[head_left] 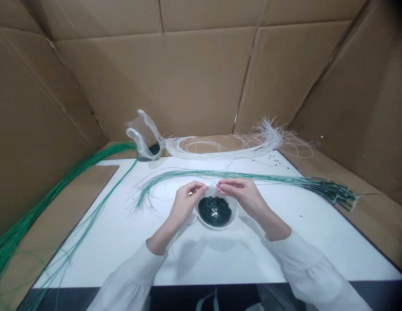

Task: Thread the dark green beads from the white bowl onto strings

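A white bowl [233,214] holding many small dark green beads [215,211] stands on the white table. Above its left rim, my left hand [187,198] is closed in a pinch on a thin wire whose loop hangs toward the table. My right hand [242,194] pinches a tiny dark bead [219,184] over the bowl's right rim. The fingertips of the two hands are close together but apart. Just behind them lies a bundle of green wires [181,173], its right end [333,193] covered with dark beads.
Long green strands [68,179] run down the left side. At the back stand a plastic bag [145,138] with dark beads and a coil of white wires [220,151]. Loose beads [276,163] dot the table [285,250]. Cardboard walls [204,77] enclose it.
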Demonstrator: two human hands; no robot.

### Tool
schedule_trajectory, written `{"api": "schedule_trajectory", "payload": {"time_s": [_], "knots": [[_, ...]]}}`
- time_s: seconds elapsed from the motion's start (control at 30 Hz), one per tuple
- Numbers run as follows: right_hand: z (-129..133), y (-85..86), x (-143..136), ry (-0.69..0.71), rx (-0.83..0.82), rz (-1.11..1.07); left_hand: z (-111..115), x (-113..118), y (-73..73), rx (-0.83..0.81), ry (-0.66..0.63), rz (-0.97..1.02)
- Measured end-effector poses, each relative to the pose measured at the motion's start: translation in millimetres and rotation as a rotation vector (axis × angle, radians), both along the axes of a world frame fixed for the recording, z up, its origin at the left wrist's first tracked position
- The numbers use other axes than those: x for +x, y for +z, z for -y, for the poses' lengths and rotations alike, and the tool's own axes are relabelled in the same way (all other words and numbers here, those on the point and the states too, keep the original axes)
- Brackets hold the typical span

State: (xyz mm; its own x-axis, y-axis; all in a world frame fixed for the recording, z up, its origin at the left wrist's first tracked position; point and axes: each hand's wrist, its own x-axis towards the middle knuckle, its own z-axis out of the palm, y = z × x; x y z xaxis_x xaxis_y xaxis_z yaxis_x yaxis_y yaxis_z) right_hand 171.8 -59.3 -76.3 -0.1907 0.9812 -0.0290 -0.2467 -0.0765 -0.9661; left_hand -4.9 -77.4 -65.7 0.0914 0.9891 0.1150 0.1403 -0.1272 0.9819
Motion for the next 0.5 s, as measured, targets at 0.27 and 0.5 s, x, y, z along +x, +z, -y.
{"api": "schedule_trajectory", "payload": {"time_s": [0.27,0.5], "knots": [[-0.4,-0.2,-0.8,0.054,-0.065,-0.143,5.0,3.0,1.6,0.090,0.004,-0.101],[-0.5,-1.2,-1.1,0.070,-0.061,-0.130,6.1,4.1,4.4,0.096,0.000,-0.141]]}}
